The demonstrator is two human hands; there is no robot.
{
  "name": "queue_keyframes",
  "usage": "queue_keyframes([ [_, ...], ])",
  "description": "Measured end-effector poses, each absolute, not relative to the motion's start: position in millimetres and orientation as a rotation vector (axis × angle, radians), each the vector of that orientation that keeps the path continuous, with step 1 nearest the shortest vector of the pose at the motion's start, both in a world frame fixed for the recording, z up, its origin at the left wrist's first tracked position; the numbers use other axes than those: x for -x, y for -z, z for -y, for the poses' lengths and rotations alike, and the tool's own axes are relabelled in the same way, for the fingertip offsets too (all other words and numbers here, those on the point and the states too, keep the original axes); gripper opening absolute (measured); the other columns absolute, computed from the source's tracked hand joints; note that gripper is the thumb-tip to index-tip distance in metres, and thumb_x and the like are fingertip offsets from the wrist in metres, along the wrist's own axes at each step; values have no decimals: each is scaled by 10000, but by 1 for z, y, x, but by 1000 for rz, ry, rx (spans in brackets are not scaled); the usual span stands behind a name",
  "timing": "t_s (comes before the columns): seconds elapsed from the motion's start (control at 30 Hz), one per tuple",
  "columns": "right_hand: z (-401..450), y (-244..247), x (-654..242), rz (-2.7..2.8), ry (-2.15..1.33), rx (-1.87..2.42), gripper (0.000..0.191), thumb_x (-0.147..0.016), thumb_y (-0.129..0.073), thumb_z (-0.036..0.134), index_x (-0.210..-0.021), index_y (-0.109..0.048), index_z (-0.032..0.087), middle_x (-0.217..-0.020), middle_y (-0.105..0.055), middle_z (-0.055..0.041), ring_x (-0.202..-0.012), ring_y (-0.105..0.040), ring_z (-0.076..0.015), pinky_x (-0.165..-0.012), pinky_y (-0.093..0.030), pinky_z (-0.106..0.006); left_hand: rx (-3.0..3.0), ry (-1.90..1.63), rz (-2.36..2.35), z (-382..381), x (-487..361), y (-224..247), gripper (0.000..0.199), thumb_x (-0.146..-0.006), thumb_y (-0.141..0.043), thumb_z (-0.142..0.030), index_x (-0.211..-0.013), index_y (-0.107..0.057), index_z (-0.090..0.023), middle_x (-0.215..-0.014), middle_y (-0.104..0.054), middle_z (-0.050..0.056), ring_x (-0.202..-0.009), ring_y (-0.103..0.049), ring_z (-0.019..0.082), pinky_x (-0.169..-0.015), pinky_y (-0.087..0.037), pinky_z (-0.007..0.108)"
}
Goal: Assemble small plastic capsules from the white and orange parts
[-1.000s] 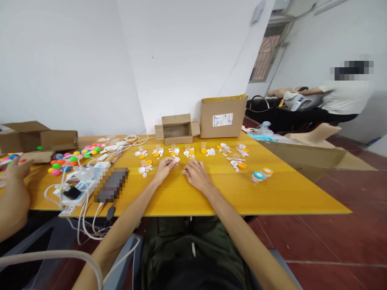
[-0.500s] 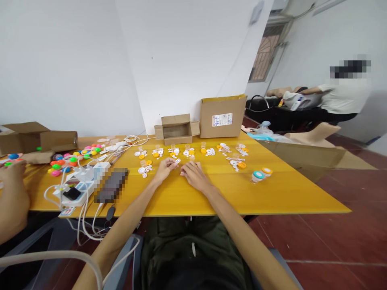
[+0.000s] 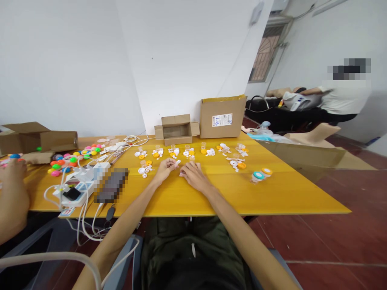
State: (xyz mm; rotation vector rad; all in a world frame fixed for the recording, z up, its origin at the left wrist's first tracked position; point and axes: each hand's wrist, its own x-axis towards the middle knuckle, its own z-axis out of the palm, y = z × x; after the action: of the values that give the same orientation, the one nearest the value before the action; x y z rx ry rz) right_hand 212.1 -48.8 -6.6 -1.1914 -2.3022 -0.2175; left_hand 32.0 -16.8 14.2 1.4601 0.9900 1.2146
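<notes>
My left hand [image 3: 165,170], closed, pinches a small white part [image 3: 177,162] between thumb and fingertips, just above the table. To its right my right hand [image 3: 193,174] is closed with fingers curled down over something small and whitish that I cannot make out. Behind both hands lie several small groups of white and orange parts [image 3: 190,152] with clear cups [image 3: 187,147]. Another group [image 3: 145,170] is left of my left hand. Two clear jars, one with a teal lid [image 3: 258,175] and one with an orange lid [image 3: 267,172], stand to the right.
An open small carton [image 3: 178,139] and a larger box [image 3: 222,119] stand at the back of the table [image 3: 211,203]. At left are a power strip [image 3: 81,189], cables, a phone [image 3: 111,186], colourful balls [image 3: 72,160] and another person's arm [image 3: 13,201]. A person [image 3: 344,96] sits far right.
The white part in my left hand has turned so it looks narrower. My right fingers have shifted slightly. The other person's hand at the left edge has moved a little.
</notes>
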Motion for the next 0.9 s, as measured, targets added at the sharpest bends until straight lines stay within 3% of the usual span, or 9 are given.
queue_keyframes([
  [0.9,49,7,-213,2320,139,1169,81,-1005,-590,277,-954,-632,231,-959,-653,-47,-951,-524,-229,-885,-339,-363,-1473,-1215,-1004,14,-32,-12,279,-631,-867,-308,-725,-628,-200,-714,-716,4,-788,-714,198,-855,-556,345],
])
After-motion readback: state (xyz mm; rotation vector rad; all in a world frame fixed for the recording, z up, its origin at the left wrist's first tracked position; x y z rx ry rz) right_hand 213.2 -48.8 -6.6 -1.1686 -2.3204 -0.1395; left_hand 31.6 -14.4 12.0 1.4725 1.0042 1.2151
